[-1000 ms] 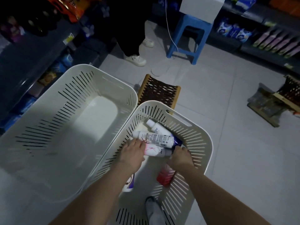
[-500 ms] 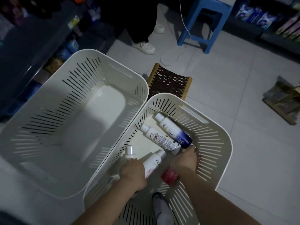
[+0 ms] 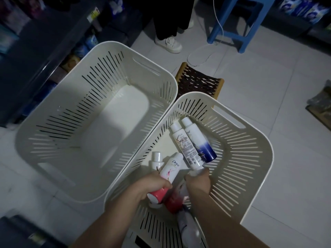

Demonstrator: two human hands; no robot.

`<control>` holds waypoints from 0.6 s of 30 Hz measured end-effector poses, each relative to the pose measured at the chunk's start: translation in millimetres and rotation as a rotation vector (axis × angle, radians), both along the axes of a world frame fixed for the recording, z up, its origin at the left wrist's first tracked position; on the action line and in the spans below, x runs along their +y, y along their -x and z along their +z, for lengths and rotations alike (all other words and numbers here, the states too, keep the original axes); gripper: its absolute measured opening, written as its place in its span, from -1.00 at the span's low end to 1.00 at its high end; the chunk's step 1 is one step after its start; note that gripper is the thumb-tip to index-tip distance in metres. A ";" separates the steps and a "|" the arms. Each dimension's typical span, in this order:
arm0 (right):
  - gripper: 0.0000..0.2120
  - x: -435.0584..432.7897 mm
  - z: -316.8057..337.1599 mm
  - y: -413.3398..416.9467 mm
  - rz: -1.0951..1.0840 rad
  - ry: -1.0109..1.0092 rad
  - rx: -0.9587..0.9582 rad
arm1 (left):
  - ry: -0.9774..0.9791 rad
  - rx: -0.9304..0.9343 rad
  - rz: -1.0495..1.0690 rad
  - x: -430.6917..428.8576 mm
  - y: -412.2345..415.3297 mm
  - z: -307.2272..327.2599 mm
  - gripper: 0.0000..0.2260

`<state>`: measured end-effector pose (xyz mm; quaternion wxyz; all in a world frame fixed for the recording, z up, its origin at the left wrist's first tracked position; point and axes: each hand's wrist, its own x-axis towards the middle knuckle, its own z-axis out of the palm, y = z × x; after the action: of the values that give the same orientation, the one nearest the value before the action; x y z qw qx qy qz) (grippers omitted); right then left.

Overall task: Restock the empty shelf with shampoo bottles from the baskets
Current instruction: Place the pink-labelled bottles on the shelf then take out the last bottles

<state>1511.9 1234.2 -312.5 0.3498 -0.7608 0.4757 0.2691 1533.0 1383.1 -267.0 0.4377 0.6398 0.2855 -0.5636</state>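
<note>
In the right white slotted basket [image 3: 250, 138] lie several shampoo bottles. My left hand [image 3: 152, 185] grips a white Dove bottle with a pink-red base [image 3: 170, 169], tilted up off the basket floor. My right hand [image 3: 198, 181] curls round the lower end of a white labelled bottle [image 3: 186, 147]. A white bottle with a blue base [image 3: 200, 144] lies against that one. A small white bottle [image 3: 155, 159] shows behind the Dove bottle. A red-ended bottle [image 3: 173, 203] lies under my hands. The left white basket [image 3: 53, 122] holds nothing.
Dark store shelving [image 3: 35, 51] runs along the left, and more stocked shelves stand at the top right. A woven wooden stool [image 3: 198, 83] sits behind the baskets, with a blue plastic stool [image 3: 238, 24] further back. A person's white shoe [image 3: 168, 43] and a white cable [image 3: 198, 58] are on the tiled floor.
My left hand has closed round the Dove bottle and raised it. My right hand has shifted onto the end of the white labelled bottle. The view has moved closer to the baskets.
</note>
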 end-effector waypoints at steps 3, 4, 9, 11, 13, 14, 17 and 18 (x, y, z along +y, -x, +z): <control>-0.23 5.7 -0.6 2.0 -0.075 -0.099 0.046 | -0.019 0.016 0.025 4.9 0.6 0.4 -0.65; -0.22 5.1 0.9 1.8 -0.080 -0.113 0.057 | -0.020 0.019 0.056 5.7 0.0 2.0 -0.64; -0.40 -0.9 2.2 2.8 -0.184 -0.221 0.006 | 0.033 -0.041 0.210 5.3 1.0 9.6 -0.71; -0.47 -4.6 2.2 4.0 -0.318 -0.332 -0.022 | 0.053 -0.064 0.251 3.5 2.8 17.9 -0.85; -0.56 -8.1 5.4 5.2 -0.424 -0.460 -0.040 | 0.062 -0.101 0.318 3.1 4.8 27.7 -0.84; -0.54 -9.2 8.9 6.1 -0.448 -0.513 -0.050 | 0.068 -0.099 0.357 3.1 6.0 32.1 -0.79; -0.26 -15.8 4.7 10.7 -0.367 -0.565 -0.040 | 0.126 -0.079 0.476 5.1 10.8 51.6 -0.73; -0.22 -15.0 13.9 10.4 -0.318 -0.581 -0.032 | 0.148 -0.076 0.508 6.4 13.6 58.9 -0.71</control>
<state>1501.5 1219.3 -298.6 0.5973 -0.5496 0.4865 0.3233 1519.3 1389.5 -208.1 0.6211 0.5345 0.3782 -0.4307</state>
